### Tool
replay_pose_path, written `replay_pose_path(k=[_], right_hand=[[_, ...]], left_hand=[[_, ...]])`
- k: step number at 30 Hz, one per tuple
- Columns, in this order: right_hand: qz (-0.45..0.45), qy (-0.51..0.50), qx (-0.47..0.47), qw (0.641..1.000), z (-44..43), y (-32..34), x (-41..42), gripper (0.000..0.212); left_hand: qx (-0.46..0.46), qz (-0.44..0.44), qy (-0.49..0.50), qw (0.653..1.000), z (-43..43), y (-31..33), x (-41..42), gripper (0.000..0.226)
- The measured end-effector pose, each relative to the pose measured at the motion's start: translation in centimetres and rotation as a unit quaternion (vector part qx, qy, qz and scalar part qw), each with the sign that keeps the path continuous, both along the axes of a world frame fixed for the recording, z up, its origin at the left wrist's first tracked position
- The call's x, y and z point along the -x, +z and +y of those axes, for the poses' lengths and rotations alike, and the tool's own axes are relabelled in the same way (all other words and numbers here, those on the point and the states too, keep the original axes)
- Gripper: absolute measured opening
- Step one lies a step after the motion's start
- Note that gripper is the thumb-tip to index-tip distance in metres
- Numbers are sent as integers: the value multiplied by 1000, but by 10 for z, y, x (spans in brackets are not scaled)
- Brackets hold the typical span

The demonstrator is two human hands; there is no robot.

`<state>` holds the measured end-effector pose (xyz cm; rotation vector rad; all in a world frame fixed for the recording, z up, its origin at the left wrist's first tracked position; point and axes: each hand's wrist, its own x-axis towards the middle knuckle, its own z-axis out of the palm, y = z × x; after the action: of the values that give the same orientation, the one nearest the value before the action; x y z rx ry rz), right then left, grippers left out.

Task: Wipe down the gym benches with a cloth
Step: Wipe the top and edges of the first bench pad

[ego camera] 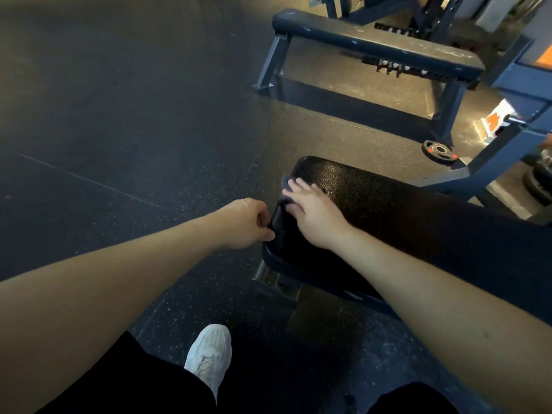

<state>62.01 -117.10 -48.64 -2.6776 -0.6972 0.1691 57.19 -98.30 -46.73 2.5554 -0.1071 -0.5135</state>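
Note:
A black padded bench (388,210) runs from the middle of the view toward the lower right. My right hand (313,215) lies flat, fingers straight, on a dark grey cloth (287,183) near the bench's left edge and presses it against the pad. Most of the cloth is hidden under the hand. My left hand (246,224) is curled at the bench's left edge and pinches the rim of the pad between thumb and fingers.
A second flat bench (373,43) on a blue-grey frame stands farther back. A small weight plate (439,150) lies on the floor beside a blue machine frame (507,138) at right. Dark speckled rubber floor (119,115) spreads to the left. My white shoe (210,354) is below.

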Motion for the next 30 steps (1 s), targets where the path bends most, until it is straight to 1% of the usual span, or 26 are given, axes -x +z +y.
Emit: replay_pose_path(k=[2,4,5,7,9,11,13,16,18,20,23,24,25,27,29,30], right_hand=[[21,14,-27,999,-10,5,20,44],[65,-19,-86,994,-18,17,33,42],[74,-43,-127,988,-21,23,38,41],[48,-88,-200,975,-24,33,44,36],[30,-127,-284,950,-23,40,48,31],[61,-173,-379,907,-19,45,50,29],[98,-206,-446,866,-15,45,49,29],[132,-219,-499,828,-10,43,45,36],[150,-219,-531,805,-8,41,43,29],[164,-213,-545,794,-7,42,41,27],[184,-187,-553,791,-10,46,40,30],[177,-178,-544,801,-12,48,40,33],[157,-177,-521,820,-15,51,41,37],[108,-189,-462,860,-23,53,43,41],[77,-224,-402,885,-31,48,45,39],[60,-237,-353,903,-36,42,44,39]], left_hand=[[-15,-20,-7,1000,6,9,-3,19],[5,-68,22,997,9,19,-7,22],[26,-86,42,995,8,24,-8,22],[69,-104,71,990,4,32,-11,22],[125,-105,83,983,-5,37,-14,25],[206,-81,95,971,-15,41,-14,29],[278,-44,99,954,-23,42,-15,33],[307,-40,95,946,-28,35,-21,36],[336,-33,102,936,-28,33,-22,33],[365,-24,96,926,-29,33,-23,29],[398,-39,98,911,-31,36,-24,22],[405,-53,109,906,-31,38,-25,19],[404,-71,125,904,-30,39,-27,15],[360,-124,152,912,-27,39,-35,10],[271,-204,163,927,-24,38,-44,10],[228,-235,163,931,-22,35,-50,11]])
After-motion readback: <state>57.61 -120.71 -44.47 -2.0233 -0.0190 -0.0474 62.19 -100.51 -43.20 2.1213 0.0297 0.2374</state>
